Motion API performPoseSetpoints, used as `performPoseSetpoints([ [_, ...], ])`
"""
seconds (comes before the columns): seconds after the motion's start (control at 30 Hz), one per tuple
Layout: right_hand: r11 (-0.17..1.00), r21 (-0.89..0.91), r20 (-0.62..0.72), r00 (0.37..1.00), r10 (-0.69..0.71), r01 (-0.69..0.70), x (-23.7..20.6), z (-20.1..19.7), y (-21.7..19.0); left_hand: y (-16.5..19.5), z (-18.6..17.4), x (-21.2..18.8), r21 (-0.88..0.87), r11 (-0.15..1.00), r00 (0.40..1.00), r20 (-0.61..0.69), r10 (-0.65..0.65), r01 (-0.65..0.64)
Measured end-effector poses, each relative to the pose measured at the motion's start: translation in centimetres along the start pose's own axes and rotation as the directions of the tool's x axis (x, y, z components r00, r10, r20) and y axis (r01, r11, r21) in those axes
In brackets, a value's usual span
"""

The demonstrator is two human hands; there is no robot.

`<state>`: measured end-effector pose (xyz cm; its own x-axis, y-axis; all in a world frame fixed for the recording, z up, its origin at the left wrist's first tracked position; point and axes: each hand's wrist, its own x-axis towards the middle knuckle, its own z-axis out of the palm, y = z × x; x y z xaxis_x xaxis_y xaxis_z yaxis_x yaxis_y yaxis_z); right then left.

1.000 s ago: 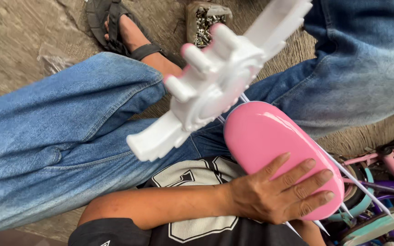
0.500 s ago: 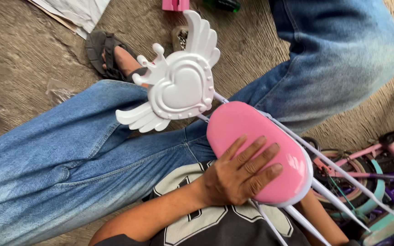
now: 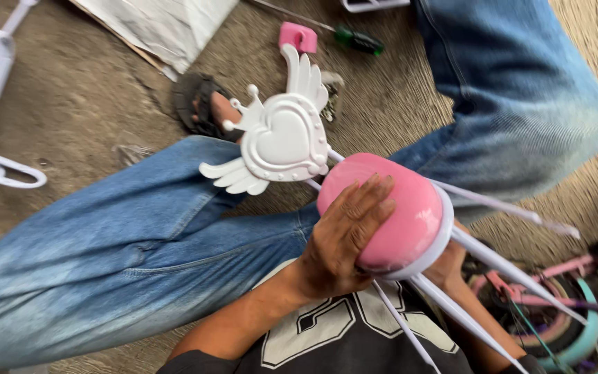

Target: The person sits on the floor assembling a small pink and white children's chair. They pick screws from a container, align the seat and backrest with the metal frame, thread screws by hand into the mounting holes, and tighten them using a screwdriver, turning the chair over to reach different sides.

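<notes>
The left hand (image 3: 340,242) lies spread over the pink seat pad (image 3: 389,208), its fingers (image 3: 368,201) splayed flat across the glossy top and curling onto the pad rather than closed around it. The right hand (image 3: 446,266) sits under the pad's far edge, mostly hidden; it seems to grip the white rim, though how far its fingers close cannot be told. Just beyond the left fingertips stands the white winged heart backrest (image 3: 282,142). White rods (image 3: 493,260) run out past the right hand, toward a pink bicycle (image 3: 562,305). Farther off lies a green-handled screwdriver (image 3: 358,40).
</notes>
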<state>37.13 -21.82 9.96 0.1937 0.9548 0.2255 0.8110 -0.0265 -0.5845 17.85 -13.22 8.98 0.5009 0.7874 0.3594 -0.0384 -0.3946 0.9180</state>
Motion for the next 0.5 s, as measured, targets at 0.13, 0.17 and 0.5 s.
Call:
performPoseSetpoints([
  [0.13, 0.992, 0.007, 0.073, 0.989, -0.129, 0.128, 5.1, -0.3, -2.2, 0.5, -2.1, 2.2, -0.051, 0.999, 0.987, -0.162, -0.023, 0.015],
  [0.17, 0.987, 0.012, 0.081, 0.984, -0.160, 0.159, 6.4, -0.2, -2.8, 0.7, -2.7, 2.7, -0.069, 0.997, 0.980, -0.195, -0.031, 0.017],
  [0.5, 0.936, 0.103, 0.122, 0.930, -0.347, 0.336, 13.9, 1.2, -9.2, 2.9, -7.5, 5.5, -0.306, 0.948, 0.899, -0.383, -0.211, 0.092],
])
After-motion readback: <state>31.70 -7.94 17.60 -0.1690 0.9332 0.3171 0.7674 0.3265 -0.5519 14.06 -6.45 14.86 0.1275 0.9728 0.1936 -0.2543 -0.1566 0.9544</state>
